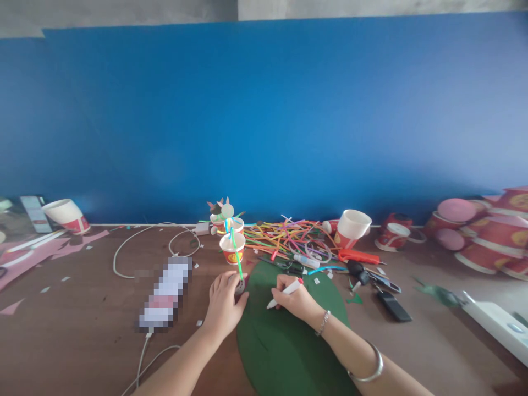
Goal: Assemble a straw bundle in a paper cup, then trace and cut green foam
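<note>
My right hand (286, 297) grips a white marker with a red end (293, 286). The marker's tip points down and left, just over a dark green round sheet (284, 352); I cannot tell whether it touches. My left hand (226, 302) curls at the sheet's left edge around a small dark round thing, mostly hidden by the fingers. A bright green strip (237, 256) runs from the front paper cup (232, 250) down to this hand. Behind that cup stands a small figure with a round pale head (227, 211).
A heap of coloured pipe cleaners (284, 234) lies along the blue wall (264, 121). Right of the sheet are keys (358, 275), an orange-red glue gun (358, 256) and stacked red cups (490, 242). A phone (165, 294) with a white cable lies left.
</note>
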Tool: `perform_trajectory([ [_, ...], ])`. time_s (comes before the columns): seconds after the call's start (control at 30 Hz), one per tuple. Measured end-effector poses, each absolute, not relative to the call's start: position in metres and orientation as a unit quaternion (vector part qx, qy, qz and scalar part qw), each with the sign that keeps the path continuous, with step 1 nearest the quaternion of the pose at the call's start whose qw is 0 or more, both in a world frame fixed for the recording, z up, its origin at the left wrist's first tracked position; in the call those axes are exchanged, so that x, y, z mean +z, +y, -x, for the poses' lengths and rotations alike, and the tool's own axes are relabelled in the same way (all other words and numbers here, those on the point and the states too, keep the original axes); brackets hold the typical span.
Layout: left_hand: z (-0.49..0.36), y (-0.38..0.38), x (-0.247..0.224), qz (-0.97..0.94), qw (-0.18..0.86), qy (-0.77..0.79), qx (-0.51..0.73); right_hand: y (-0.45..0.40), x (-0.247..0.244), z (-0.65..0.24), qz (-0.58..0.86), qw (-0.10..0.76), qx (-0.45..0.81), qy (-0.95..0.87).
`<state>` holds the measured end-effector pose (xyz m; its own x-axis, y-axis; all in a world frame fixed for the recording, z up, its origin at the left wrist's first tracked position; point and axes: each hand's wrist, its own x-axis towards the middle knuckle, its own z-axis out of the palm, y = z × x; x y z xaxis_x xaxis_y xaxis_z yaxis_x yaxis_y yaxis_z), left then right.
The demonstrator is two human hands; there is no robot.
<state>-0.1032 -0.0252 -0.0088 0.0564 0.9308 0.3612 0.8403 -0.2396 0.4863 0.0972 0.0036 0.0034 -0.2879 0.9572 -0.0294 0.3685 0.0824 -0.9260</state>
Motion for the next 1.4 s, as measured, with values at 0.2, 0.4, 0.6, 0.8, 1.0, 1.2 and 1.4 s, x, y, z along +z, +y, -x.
perform_trajectory([
  [0.2, 0.1030, -0.0252, -0.0074, -0.723, 0.084, 0.613, 0.306, 0.0040, 0.0018, -0.0972, 0.503, 0.327, 0.462, -0.654],
  [0.4, 0.1033, -0.0253, -0.0068, -0.722, 0.083, 0.613, 0.308, 0.0045, 0.0038, -0.0958, 0.516, 0.324, 0.448, -0.655],
  [0.6, 0.1025, -0.0255, -0.0056, -0.722, 0.085, 0.617, 0.302, 0.0041, 0.0061, -0.0945, 0.532, 0.323, 0.433, -0.651],
  [0.8, 0.1029, -0.0250, -0.0067, -0.724, 0.076, 0.613, 0.306, 0.0046, 0.0071, -0.0942, 0.548, 0.327, 0.405, -0.655],
  [1.0, 0.1030, -0.0249, -0.0067, -0.722, 0.081, 0.616, 0.304, 0.0054, 0.0069, -0.0940, 0.555, 0.334, 0.403, -0.646],
  [1.2, 0.1028, -0.0251, -0.0065, -0.722, 0.083, 0.617, 0.303, 0.0060, 0.0066, -0.0942, 0.553, 0.337, 0.408, -0.643],
  [1.4, 0.1035, -0.0247, -0.0074, -0.723, 0.081, 0.614, 0.305, 0.0059, 0.0064, -0.0945, 0.551, 0.333, 0.408, -0.647],
])
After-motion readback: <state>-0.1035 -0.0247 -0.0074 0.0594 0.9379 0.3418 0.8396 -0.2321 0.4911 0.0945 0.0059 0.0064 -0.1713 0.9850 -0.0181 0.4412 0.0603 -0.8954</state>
